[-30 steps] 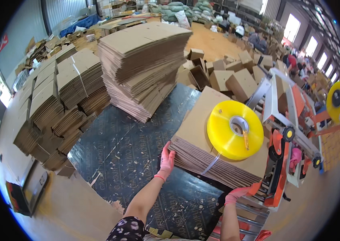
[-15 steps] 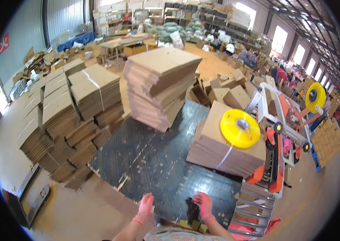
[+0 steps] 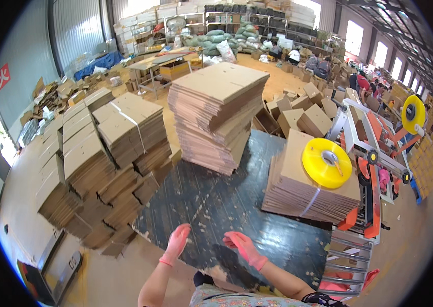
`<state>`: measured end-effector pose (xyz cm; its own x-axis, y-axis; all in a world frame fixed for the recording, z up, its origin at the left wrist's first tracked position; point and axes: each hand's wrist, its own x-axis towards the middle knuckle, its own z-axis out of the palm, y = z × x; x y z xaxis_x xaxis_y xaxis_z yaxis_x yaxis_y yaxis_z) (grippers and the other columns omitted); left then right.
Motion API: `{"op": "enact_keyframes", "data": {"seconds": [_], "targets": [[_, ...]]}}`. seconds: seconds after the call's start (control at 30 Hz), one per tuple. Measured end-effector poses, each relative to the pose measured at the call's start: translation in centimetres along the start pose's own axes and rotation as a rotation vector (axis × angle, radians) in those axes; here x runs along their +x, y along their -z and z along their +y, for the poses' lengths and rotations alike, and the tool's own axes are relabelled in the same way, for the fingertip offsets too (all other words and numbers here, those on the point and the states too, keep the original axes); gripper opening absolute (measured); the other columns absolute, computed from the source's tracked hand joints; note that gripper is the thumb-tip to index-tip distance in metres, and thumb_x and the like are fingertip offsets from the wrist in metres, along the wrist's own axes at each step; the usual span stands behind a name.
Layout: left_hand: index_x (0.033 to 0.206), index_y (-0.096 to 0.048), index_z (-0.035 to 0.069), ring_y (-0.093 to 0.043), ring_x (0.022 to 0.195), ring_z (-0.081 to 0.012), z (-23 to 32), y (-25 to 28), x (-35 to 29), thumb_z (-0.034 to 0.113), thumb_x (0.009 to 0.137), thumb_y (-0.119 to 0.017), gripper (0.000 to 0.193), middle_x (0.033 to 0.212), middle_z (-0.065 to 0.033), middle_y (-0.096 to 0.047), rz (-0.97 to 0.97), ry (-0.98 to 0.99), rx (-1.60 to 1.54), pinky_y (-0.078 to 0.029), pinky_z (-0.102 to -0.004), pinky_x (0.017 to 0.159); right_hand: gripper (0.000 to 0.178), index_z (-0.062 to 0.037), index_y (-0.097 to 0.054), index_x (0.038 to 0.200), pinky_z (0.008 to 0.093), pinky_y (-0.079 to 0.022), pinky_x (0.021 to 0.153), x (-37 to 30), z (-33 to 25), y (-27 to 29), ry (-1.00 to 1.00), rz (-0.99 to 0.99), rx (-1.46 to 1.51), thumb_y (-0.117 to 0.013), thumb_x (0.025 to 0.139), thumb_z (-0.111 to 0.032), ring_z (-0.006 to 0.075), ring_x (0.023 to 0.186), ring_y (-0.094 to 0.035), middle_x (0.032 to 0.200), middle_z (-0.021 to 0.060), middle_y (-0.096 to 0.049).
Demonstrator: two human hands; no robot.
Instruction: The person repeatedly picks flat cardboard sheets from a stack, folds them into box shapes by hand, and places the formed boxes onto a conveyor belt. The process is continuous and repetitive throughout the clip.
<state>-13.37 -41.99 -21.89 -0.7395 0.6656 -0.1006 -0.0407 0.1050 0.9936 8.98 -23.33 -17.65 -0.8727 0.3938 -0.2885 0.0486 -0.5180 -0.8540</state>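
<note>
My left hand (image 3: 176,242) and my right hand (image 3: 240,245) wear pink gloves and hang empty, fingers apart, above the near edge of a dark mat (image 3: 216,210) on the floor. A low strapped bundle of flat cardboard sheets (image 3: 298,197) lies on the mat to my right, with a yellow tape roll (image 3: 325,162) on top. A tall stack of flat cardboard (image 3: 216,115) stands at the mat's far side. Neither hand touches any cardboard.
Leaning strapped cardboard bundles (image 3: 98,163) crowd the left. An orange and white taping machine (image 3: 375,169) with a roller conveyor (image 3: 349,261) stands at the right. Folded boxes (image 3: 303,115) lie behind it. People (image 3: 319,64) work far back.
My hands have let go of the low bundle and drawn back toward me. The view has pulled away and lifted, so the stacks look farther off.
</note>
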Motion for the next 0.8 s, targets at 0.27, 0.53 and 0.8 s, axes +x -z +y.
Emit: {"op": "enact_keyframes", "data": {"seconds": [0.27,0.53,0.8], "targets": [[0.14,-0.044,-0.002,-0.051,0.124,-0.0231,8.8,9.0,36.3,0.041,0.105,-0.04,0.055,0.131,-0.0137,-0.056,0.109,-0.384,0.023,-0.039,-0.035,0.105,0.045,-0.0069,-0.051,0.136,0.0327,-0.038,0.103,20.9,-10.9,-3.7,0.569,0.567,-0.015,-0.052,0.102,-0.036,0.0166,0.123,-0.051,0.132,0.0051,-0.057],[0.151,-0.029,-0.001,-0.027,0.146,-0.0243,17.9,5.7,52.4,0.056,0.102,-0.032,0.075,0.157,-0.0152,-0.03,0.045,-0.174,-0.35,-0.019,-0.035,0.118,0.064,-0.0014,-0.035,0.148,0.0298,-0.023,0.116,33.0,-20.4,-2.5,0.452,0.602,0.01,-0.039,0.104,-0.048,0.0173,0.137,-0.035,0.148,0.0037,-0.041],[0.141,-0.044,-0.009,-0.043,0.13,-0.018,17.8,3.1,47.5,0.047,0.105,-0.037,0.067,0.143,-0.0098,-0.049,-0.028,-0.247,-0.352,-0.03,-0.029,0.11,0.063,-0.002,-0.041,0.146,0.0313,-0.027,0.112,32.2,-20.4,-3.4,0.513,0.705,0.203,-0.045,0.102,-0.047,0.018,0.133,-0.04,0.147,0.0027,-0.044]]}}
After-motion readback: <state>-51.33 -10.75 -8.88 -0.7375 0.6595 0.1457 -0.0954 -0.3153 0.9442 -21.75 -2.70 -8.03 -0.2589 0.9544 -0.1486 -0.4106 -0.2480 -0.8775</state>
